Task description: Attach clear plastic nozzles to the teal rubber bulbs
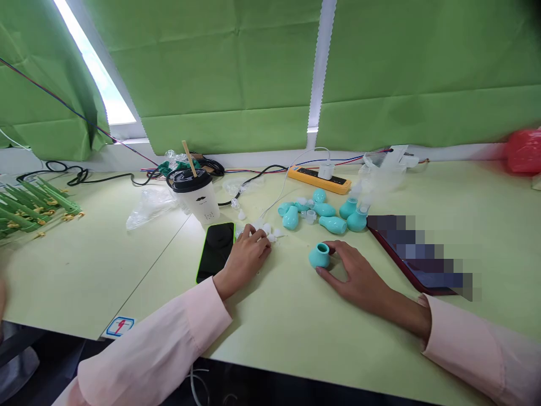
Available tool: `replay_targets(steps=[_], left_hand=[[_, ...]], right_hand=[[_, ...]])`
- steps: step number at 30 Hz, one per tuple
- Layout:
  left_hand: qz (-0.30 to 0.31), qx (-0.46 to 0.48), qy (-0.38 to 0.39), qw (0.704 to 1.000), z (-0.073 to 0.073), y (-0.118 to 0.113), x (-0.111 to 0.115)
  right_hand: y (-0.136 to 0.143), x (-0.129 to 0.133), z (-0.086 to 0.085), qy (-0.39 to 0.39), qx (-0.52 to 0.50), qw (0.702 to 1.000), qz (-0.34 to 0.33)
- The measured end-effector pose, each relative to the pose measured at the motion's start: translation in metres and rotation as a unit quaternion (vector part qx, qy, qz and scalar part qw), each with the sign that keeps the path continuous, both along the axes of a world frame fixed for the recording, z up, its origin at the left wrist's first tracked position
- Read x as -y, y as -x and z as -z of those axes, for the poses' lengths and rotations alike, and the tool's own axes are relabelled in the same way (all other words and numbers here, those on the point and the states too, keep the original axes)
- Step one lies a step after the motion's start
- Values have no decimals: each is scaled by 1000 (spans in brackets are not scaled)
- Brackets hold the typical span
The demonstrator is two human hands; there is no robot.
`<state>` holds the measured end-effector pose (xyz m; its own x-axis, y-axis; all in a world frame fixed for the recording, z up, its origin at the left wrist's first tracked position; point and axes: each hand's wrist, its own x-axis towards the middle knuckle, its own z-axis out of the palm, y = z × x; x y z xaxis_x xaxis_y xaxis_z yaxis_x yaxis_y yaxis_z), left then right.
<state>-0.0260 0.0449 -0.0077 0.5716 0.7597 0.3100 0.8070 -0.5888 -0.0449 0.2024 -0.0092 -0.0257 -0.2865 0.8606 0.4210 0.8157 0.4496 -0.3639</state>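
My right hand (359,279) has its thumb and fingers around a small turquoise vase-shaped bulb (318,257), which stands upright on the table with its round mouth facing up. My left hand (247,256) is closed, fingers bent down at a little heap of white translucent plastic pieces (270,232); whatever is between its fingertips is hidden. Beyond both hands lie several more turquoise bulbs (325,210), some on their sides. Two at the right of that group, including one turquoise bulb (357,220), stand with clear fittings on their necks.
A black phone (215,251) with a green edge lies beside my left hand, before a lidded paper cup (198,203) with a straw. A dark red-cased device (406,256) lies at right. Behind are a yellow power strip (318,179), cables and plastic bags (382,175). Green stems (38,206) lie far left.
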Motion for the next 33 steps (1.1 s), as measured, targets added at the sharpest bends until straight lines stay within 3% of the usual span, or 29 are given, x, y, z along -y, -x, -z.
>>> replay_targets(steps=[12,18,21,27,28,30,33], left_hand=[[21,-15,-5,1000,-5,-6,-8],[22,18,-30,999,5,-8,-10],[16,44,-37,998,1,-9,-9],[-17,171,-55,984,-31,24,-28],[-36,236,-43,970,-34,32,-34],[-46,301,1,952,-36,47,-45],[-37,280,27,959,-30,56,-56]], right_hand=[[2,0,2,-16,22,1000,8],[4,0,-1,-1,18,1000,8],[4,0,0,5,18,1000,12],[2,-1,2,6,6,1000,17],[1,-1,3,2,1,1000,21],[0,-3,4,-6,-9,999,36],[-1,-4,4,1,-7,999,53]])
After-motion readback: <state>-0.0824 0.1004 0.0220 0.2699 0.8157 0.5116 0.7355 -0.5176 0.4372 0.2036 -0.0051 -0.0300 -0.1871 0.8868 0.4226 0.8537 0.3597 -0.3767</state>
